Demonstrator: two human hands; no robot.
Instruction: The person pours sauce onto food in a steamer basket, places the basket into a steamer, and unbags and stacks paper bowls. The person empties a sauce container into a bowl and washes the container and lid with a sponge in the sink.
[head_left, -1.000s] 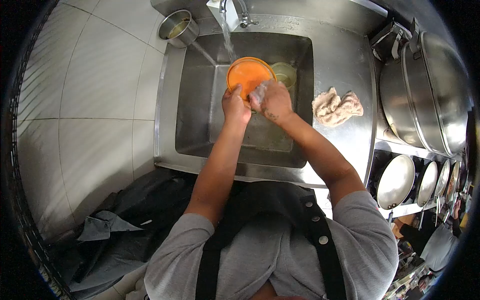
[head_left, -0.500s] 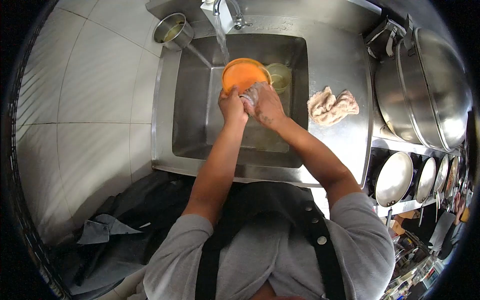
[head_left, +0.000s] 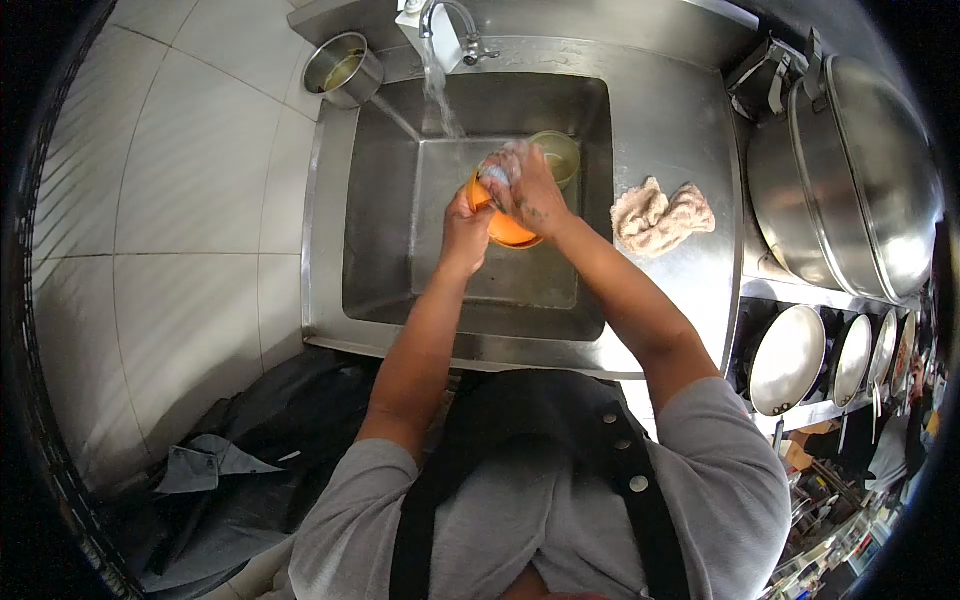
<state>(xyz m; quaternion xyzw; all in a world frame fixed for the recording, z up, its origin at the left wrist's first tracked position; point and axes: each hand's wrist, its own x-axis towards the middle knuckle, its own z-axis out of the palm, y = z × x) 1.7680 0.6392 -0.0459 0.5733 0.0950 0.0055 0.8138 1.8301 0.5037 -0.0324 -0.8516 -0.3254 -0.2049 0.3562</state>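
Over the sink, my left hand [head_left: 465,230] grips the left rim of an orange bowl [head_left: 515,232], which is tilted. My right hand [head_left: 535,190] is closed over a pale sponge-like pad [head_left: 495,176], pressed against the bowl's inside; its fingers are partly blurred and cover much of the bowl. Just behind my right hand, a clear round container [head_left: 562,158] stands in the sink's far right part. Water [head_left: 437,95] runs from the faucet [head_left: 452,12] into the sink, to the left of and beyond the bowl.
The steel sink [head_left: 380,230] has a metal pot [head_left: 345,70] at its back left corner. A crumpled beige cloth [head_left: 662,216] lies on the right drainboard [head_left: 670,120]. Large steel pots [head_left: 850,180] and hanging pans [head_left: 788,360] are at the right. White tiles [head_left: 190,160] cover the left side.
The orange bowl has come nearer to me, away from the water stream, and turned so its face is tilted. My right hand has moved up across it with the pad.
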